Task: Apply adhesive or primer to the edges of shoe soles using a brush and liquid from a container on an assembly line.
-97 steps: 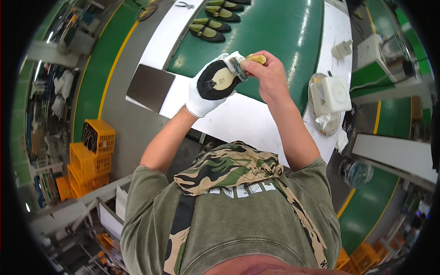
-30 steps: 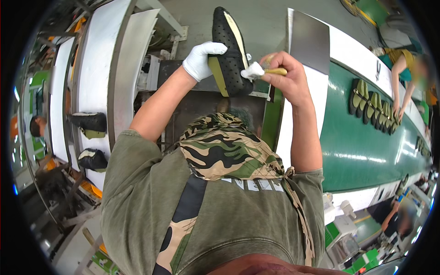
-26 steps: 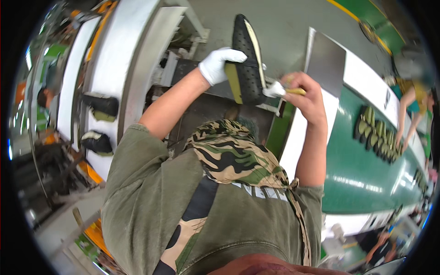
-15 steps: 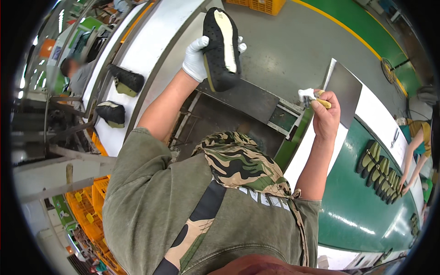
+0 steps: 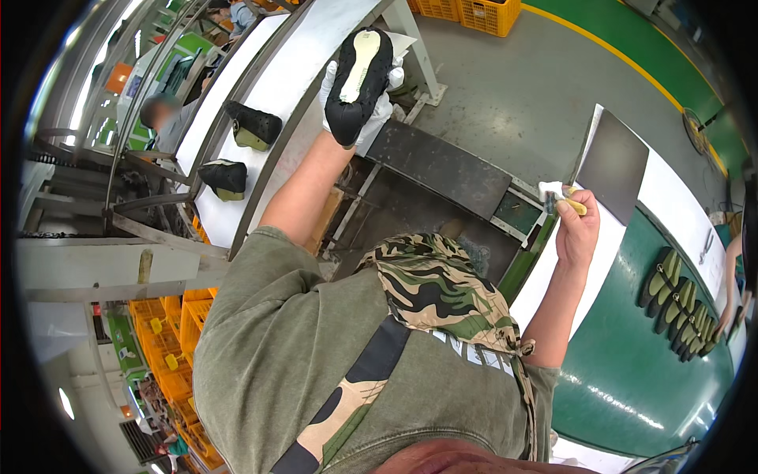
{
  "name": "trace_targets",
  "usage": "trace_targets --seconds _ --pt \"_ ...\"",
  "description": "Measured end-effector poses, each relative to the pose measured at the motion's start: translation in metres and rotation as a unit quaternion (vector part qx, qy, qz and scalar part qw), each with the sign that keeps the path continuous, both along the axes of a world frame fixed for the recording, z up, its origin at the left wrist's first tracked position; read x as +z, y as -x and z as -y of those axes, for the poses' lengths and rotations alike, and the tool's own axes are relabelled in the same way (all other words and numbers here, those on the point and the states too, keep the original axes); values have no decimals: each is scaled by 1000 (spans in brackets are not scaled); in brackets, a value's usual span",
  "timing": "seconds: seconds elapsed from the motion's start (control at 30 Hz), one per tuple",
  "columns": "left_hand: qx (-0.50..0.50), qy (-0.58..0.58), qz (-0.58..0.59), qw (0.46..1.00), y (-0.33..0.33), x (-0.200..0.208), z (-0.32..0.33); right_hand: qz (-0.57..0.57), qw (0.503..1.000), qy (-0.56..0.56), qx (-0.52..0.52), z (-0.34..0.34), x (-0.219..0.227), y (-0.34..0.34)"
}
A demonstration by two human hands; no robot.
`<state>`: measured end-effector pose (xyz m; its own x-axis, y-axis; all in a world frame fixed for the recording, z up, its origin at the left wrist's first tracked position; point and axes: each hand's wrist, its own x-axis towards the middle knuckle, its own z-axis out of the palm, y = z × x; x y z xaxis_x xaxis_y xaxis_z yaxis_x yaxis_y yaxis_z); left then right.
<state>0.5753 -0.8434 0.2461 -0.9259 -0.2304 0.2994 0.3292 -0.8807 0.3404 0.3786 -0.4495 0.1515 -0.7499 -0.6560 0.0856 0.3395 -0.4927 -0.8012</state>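
My left hand (image 5: 379, 113), in a white glove, is closed round a black shoe upper (image 5: 347, 122). The upper stands toe-to-heel roughly upright in the view, its pale insole strip facing me, over the edge of the white belt. My bare right hand (image 5: 580, 233) pinches a small brush (image 5: 579, 208) by its yellow handle. White material covers the brush's head, which is well apart from the shoe. Two black and olive shoe uppers (image 5: 254, 125) (image 5: 224, 179) lie on the white belt to the left.
A dark plate (image 5: 442, 167) spans the frame ahead of me. Another dark sheet (image 5: 613, 167) lies on the white surface at right. Several olive and black shoe parts (image 5: 671, 304) rest on the green table (image 5: 616, 363), near another person's arms. Orange crates (image 5: 489, 16) stand beyond.
The shoe upper has moved left toward the white belt and turned, showing its pale strip more squarely. My right hand still pinches the brush. The view has shifted slightly.
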Motion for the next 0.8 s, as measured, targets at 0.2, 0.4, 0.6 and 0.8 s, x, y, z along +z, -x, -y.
trace_targets --seconds 0.2,0.4,0.6,0.8 --pt "-19 84 -23 996 8 -10 9 7 1000 -6 -23 -16 -7 -8" --pt "284 161 102 940 17 21 -6 7 999 -16 -33 -42 -21 -6" --pt "439 128 239 856 0 114 23 51 996 -20 -66 -79 -58 5" --pt "428 243 391 778 -98 146 181 57 995 -3 -82 -94 -58 5"
